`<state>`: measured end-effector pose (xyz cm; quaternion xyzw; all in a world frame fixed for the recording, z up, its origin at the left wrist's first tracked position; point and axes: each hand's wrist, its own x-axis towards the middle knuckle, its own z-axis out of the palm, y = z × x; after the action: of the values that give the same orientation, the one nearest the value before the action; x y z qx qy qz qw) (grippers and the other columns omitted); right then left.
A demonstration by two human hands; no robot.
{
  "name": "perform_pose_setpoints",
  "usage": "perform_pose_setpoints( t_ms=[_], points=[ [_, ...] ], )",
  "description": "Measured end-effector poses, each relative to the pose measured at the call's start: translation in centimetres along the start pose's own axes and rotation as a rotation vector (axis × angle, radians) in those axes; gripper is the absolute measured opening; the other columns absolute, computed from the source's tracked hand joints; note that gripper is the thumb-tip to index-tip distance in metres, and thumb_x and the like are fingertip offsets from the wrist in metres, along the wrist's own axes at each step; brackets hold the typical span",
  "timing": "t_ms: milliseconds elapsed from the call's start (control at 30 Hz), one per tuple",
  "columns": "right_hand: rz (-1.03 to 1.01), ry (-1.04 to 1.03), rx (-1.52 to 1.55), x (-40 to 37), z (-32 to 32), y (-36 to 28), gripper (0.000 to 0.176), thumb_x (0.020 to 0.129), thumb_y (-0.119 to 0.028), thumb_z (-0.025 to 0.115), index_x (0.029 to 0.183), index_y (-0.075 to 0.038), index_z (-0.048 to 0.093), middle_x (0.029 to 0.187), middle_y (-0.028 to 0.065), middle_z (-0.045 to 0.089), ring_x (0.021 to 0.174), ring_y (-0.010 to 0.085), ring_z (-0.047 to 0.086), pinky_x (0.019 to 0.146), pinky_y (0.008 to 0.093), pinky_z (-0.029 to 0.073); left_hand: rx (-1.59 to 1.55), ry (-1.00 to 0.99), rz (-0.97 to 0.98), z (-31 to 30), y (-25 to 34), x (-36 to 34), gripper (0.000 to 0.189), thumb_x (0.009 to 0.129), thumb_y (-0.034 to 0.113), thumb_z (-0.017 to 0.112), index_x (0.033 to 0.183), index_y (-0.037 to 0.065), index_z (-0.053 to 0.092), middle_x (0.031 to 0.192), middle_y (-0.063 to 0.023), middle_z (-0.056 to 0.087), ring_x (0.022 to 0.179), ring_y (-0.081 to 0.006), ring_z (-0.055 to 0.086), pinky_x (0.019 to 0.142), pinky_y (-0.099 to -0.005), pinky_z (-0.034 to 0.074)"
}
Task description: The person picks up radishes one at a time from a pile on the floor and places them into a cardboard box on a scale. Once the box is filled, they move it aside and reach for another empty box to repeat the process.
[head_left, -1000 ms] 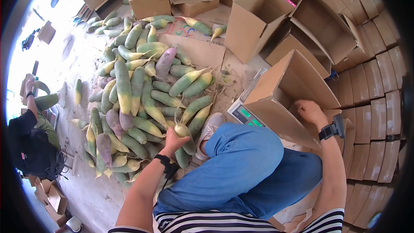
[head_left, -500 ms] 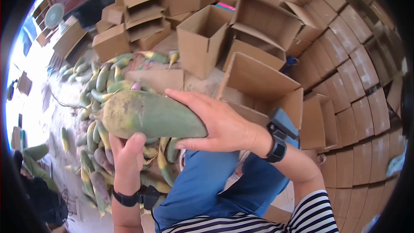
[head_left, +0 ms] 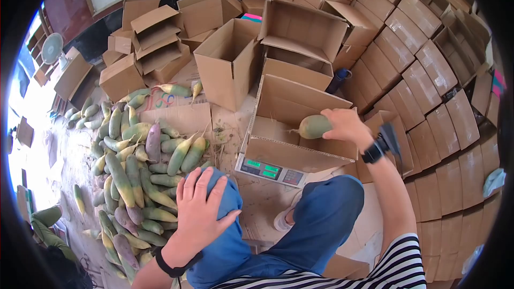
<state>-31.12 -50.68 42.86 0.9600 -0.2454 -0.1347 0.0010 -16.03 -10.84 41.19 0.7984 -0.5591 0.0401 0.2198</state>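
Note:
My right hand (head_left: 345,126) grips the thick end of a large green radish (head_left: 312,127) over the opening of a cardboard box (head_left: 300,153). The radish lies roughly level, its thin root pointing left. Under the box is a digital scale (head_left: 270,172) with lit green figures. My left hand (head_left: 202,203) rests on my left knee with its fingers spread, holding nothing. Beside that knee lies a heap of green radishes (head_left: 122,179), with a few purple radishes (head_left: 153,143) among them.
Open cardboard boxes (head_left: 227,56) stand beyond the scale. Stacked cartons (head_left: 423,80) form a wall along the right. A dark blue cup-like object (head_left: 339,81) is behind the box on the scale. A fan (head_left: 52,49) stands at far left.
Both hands were at the radish before me; now only my right hand has it, moved right to the box. My left hand has let go and dropped onto my knee.

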Motion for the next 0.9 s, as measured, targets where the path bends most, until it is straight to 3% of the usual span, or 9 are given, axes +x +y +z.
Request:
perform_pose_setpoints(
  t_ms=[233,367,433,533,567,600,700,833,900],
  points=[
    [0.012,-0.122,0.364,7.6,10.5,1.6,0.063,0.076,-0.034,0.073,0.128,-0.005,0.055,0.118,0.0215,0.065,0.113,0.0353,0.06,0.096,0.0423,0.048,-0.028,0.001,0.002,0.2,-0.2,0.5,0.074,0.064,0.038,0.084,0.127,0.011,0.057,0.135,-0.0154,0.047,0.125,-0.0382,0.042,0.102,-0.0564,0.035],
    [0.029,-0.177,0.133,9.0,13.4,2.4,0.055,0.081,-0.024,0.069,0.129,-0.004,0.054,0.115,0.0221,0.065,0.108,0.0374,0.062,0.095,0.042,0.048,-0.065,-0.003,-0.006,0.1,-0.3,0.5,0.072,0.065,0.038,0.083,0.127,0.011,0.058,0.134,-0.015,0.047,0.125,-0.037,0.042,0.103,-0.0551,0.034],
    [0.011,-0.122,0.128,8.3,12.0,2.2,0.045,0.084,-0.018,0.065,0.126,-0.002,0.057,0.116,0.0215,0.065,0.106,0.0371,0.062,0.095,0.0418,0.049,-0.071,0.006,-0.017,0.3,-0.3,0.7,0.071,0.066,0.039,0.082,0.127,0.011,0.058,0.134,-0.0148,0.047,0.126,-0.0365,0.042,0.103,-0.0547,0.034],
    [-0.243,0.147,0.356,7.7,9.2,1.4,0.037,0.086,-0.02,0.061,0.119,-0.004,0.062,0.117,0.0201,0.065,0.108,0.0357,0.062,0.095,0.0427,0.049,-0.093,-0.015,-0.002,0.1,-0.6,0.5,0.07,0.069,0.042,0.08,0.127,0.011,0.058,0.135,-0.0152,0.047,0.126,-0.0382,0.043,0.104,-0.0541,0.035],
    [-0.152,0.084,0.516,6.5,6.0,-1.2,0.036,0.087,-0.018,0.062,0.121,-0.004,0.06,0.112,0.0194,0.066,0.1,0.0327,0.065,0.088,0.0405,0.052,-0.09,-0.01,-0.006,0.1,-0.6,0.3,0.07,0.07,0.043,0.079,0.127,0.011,0.057,0.135,-0.015,0.047,0.127,-0.0375,0.042,0.105,-0.0545,0.034],
    [-0.227,0.184,0.53,6.1,5.0,-2.5,0.037,0.088,-0.014,0.062,0.123,-0.003,0.059,0.107,0.0189,0.066,0.092,0.0297,0.067,0.082,0.0382,0.054,-0.086,-0.003,-0.008,0.2,-0.6,0.1,0.069,0.071,0.044,0.078,0.128,0.012,0.057,0.135,-0.0147,0.047,0.128,-0.0368,0.042,0.105,-0.0549,0.034],
    [-0.311,0.192,0.761,1.6,-1.6,-11.6,0.036,0.09,-0.002,0.058,0.126,-0.002,0.057,0.112,0.015,0.063,0.09,0.0227,0.065,0.077,0.0299,0.053,-0.116,0.04,-0.037,0.8,-1.0,-0.4,0.071,0.07,0.043,0.078,0.129,0.012,0.055,0.136,-0.0141,0.046,0.13,-0.0346,0.04,0.105,-0.0562,0.032],
    [-0.725,0.384,0.55,-3.4,-6.2,-21.9,0.038,0.085,-0.005,0.065,0.123,-0.002,0.059,0.121,0.0157,0.059,0.103,0.0334,0.061,0.091,0.0385,0.05,-0.207,0.028,-0.009,1.2,-1.2,-0.7,0.071,0.07,0.04,0.078,0.13,0.011,0.053,0.137,-0.0144,0.044,0.131,-0.0354,0.037,0.106,-0.0575,0.03],
    [-0.806,0.37,0.569,-4.6,-6.0,-25.8,0.039,0.085,-0.01,0.066,0.123,-0.003,0.059,0.124,0.0152,0.059,0.105,0.0343,0.06,0.092,0.0403,0.049,-0.386,0.167,0.096,1.6,-1.7,-1.3,0.066,0.069,0.033,0.08,0.123,0.006,0.054,0.134,-0.0159,0.046,0.131,-0.0374,0.037,0.106,-0.0599,0.03]
  ],
)
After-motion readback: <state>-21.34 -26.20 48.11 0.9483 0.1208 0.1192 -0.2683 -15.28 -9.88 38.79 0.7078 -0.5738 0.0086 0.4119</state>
